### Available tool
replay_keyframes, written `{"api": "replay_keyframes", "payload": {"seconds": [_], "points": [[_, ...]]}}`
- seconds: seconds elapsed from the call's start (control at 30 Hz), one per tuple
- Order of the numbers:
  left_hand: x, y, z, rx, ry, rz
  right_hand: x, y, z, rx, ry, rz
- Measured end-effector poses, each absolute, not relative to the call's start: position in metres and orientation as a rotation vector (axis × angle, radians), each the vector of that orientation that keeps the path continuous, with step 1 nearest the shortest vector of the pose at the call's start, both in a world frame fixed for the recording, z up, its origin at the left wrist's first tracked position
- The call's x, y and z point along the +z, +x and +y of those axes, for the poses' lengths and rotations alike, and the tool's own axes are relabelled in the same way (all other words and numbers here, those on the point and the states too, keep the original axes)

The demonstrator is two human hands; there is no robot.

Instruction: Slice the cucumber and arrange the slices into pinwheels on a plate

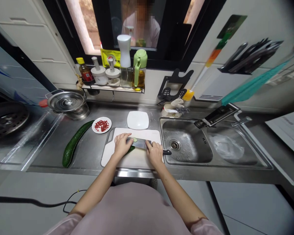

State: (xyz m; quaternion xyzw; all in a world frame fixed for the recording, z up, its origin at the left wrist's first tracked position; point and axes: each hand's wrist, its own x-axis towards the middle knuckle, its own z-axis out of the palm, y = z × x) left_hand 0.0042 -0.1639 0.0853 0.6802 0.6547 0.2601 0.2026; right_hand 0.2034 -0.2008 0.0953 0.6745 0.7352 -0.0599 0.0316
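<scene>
A kitchen knife (140, 143) with a broad blade and black handle is held over the white cutting board (144, 161). My right hand (155, 152) is closed round it where blade and handle meet, the handle's end sticking out to the right. My left hand (122, 144) is at the blade's far end, its thumb against the flat side and its fingers beyond the upper edge. One pale green slice (135, 139) clings to the blade near that thumb. Below the blade, a dark green cucumber piece (130, 149) lies on the board, partly hidden by my left hand and wrist.
A long whole cucumber (74, 143) lies left of the board. Behind stand a plate of red bits (101, 125) and a white dish (137, 119). A lidded steel pot (70, 104) is farther left; the double sink (186, 156) adjoins the board's right side.
</scene>
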Motion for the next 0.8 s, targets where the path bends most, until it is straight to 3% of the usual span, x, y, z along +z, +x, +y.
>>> {"api": "replay_keyframes", "payload": {"seconds": [0.23,0.43,0.67,0.8], "points": [[0.088,0.005,-0.161,0.513,1.972,1.732,0.096,0.205,-0.202,-0.124,2.041,2.352],[0.080,0.007,-0.155,0.649,1.852,1.720,0.093,0.206,-0.202,-0.125,2.030,2.357],[0.046,-0.008,-0.124,0.944,1.249,1.876,0.090,0.214,-0.202,-0.120,2.041,2.315],[0.031,-0.030,-0.102,0.914,1.116,2.035,0.086,0.220,-0.203,-0.099,2.059,2.286]]}}
